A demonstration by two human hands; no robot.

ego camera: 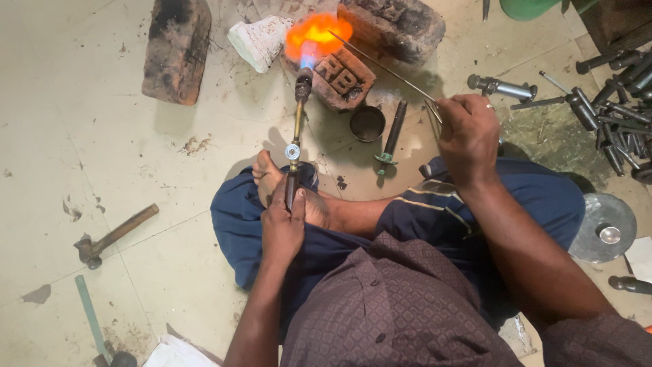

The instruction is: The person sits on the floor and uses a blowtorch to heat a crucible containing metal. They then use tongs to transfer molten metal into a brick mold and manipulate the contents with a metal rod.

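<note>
I sit cross-legged on a tiled floor. My left hand (283, 224) grips the handle of a brass gas torch (297, 129) that points away from me. Its orange flame (318, 34) plays on a brick (343, 80) ahead. My right hand (467, 136) holds long thin metal tongs or a rod (380, 64) whose tip reaches into the flame. What sits at the tip is hidden by the glare.
Two more bricks (178, 47) (401, 24) flank the flame, with a white lump (258, 41) between. A small dark cup (367, 123) and a green-tipped tool (390, 139) lie near my knee. A hammer (112, 234) lies left, several metal parts (611, 112) right, and a round metal lid (604, 228).
</note>
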